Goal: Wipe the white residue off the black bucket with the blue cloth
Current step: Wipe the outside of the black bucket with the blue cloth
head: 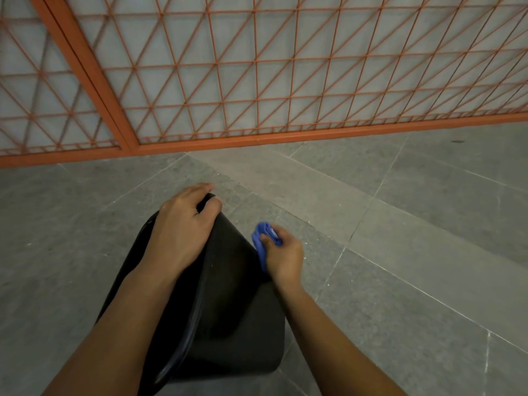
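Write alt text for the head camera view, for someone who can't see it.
Seen from above, a person's left hand grips the rim of a black bucket tilted on a grey tiled floor, while the right hand holds a bunched blue cloth against the bucket's right side. An orange metal grille stands behind.
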### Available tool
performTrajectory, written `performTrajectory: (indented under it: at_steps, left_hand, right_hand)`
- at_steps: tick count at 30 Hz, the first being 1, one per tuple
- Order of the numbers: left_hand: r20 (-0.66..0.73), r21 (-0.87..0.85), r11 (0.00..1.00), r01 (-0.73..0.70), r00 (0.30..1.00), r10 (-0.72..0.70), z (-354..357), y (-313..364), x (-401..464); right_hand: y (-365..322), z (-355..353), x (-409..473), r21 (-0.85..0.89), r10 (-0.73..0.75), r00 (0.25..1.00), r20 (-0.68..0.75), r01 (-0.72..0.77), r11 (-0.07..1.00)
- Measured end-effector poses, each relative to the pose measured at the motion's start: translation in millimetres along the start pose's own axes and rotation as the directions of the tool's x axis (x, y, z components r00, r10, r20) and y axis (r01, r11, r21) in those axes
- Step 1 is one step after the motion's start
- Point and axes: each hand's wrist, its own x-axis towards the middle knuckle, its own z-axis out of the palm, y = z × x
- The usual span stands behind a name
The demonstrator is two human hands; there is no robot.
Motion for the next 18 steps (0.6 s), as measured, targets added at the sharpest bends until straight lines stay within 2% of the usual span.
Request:
performTrajectory:
  at_steps: [2, 4, 6, 8, 10, 11, 14, 16, 18]
  left_hand:
    - [0.010, -0.002, 1.000, -0.012, 1.000, 0.012, 0.5, 1.1, -0.7]
    - [0.029, -0.003, 1.000, -0.019, 0.999, 0.019, 1.5, 2.1, -0.6]
    - [0.049, -0.015, 1.000, -0.017, 0.999, 0.018, 1.6, 3.7, -0.2]
    - [0.047, -0.028, 0.999, -0.024, 0.999, 0.025, 3.1, 5.0, 0.6]
    - [0.049, -0.027, 0.999, -0.023, 0.999, 0.025, 3.1, 2.0, 2.3]
    - [0.047, -0.029, 0.999, -0.020, 0.999, 0.022, 1.9, -0.1, 3.1]
    - [0.032, -0.072, 0.997, -0.018, 0.999, 0.020, -2.4, -6.3, 1.3]
    - [0.022, -0.096, 0.995, -0.021, 0.999, 0.023, -4.8, -10.2, 0.2]
    - [0.056, -0.103, 0.995, -0.017, 0.998, 0.023, -3.2, -12.4, 0.2]
  right_hand:
    - [17.7, -11.5, -7.5, -0.038, 0.075, 0.996, -0.048, -0.077, 0.996]
    - [19.3, -17.6, -32.3, -0.008, 0.068, 0.995, -0.077, -0.069, 0.998]
    - [1.3, -14.7, -57.1, 0.094, -0.017, 0.999, -0.051, 0.022, 0.995]
    - [-26.8, -7.9, -63.6, 0.174, -0.168, 0.986, 0.009, 0.164, 0.971]
    - [-42.9, 2.4, -48.9, 0.169, -0.256, 0.966, 0.046, 0.245, 0.955]
    - [-42.9, 6.3, -36.8, 0.151, -0.249, 0.967, 0.059, 0.238, 0.959]
    - [-9.6, 2.8, 1.4, -0.018, -0.123, 0.989, 0.076, 0.125, 0.992]
    - [25.7, -9.4, 12.6, -0.151, 0.023, 0.997, 0.077, -0.011, 0.988]
    - [57.6, -21.4, 15.0, -0.170, 0.168, 0.985, 0.039, -0.159, 0.973]
